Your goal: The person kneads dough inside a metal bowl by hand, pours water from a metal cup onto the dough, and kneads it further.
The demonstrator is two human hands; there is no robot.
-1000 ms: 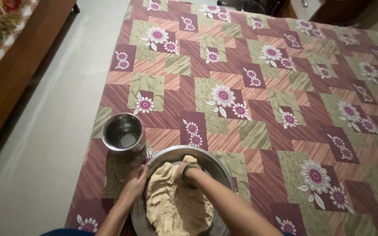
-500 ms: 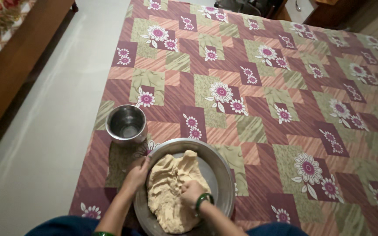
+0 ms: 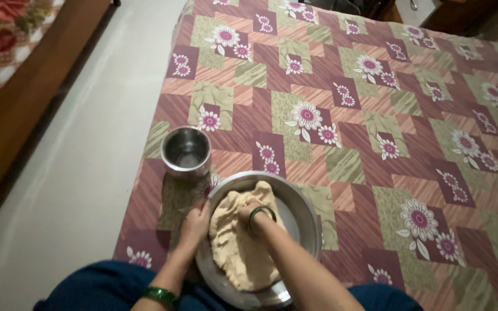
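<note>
Fingers of the right hand (image 3: 248, 214) were curled and pressed knuckle-down into the dough (image 3: 238, 247), which lay in the steel basin (image 3: 304, 219). The left hand (image 3: 196, 222) gripped the basin's left rim, fingers closed over it. A steel tumbler (image 3: 186, 151) stood just beyond on the floral sheet (image 3: 376, 115), near the floor (image 3: 76, 173).

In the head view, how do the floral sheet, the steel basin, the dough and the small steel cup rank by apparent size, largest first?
1. Floral sheet, by far the largest.
2. Steel basin.
3. Dough, lying inside the basin, so smaller than it.
4. Small steel cup; it stands farther from the camera, yet looks clearly smallest.
</note>
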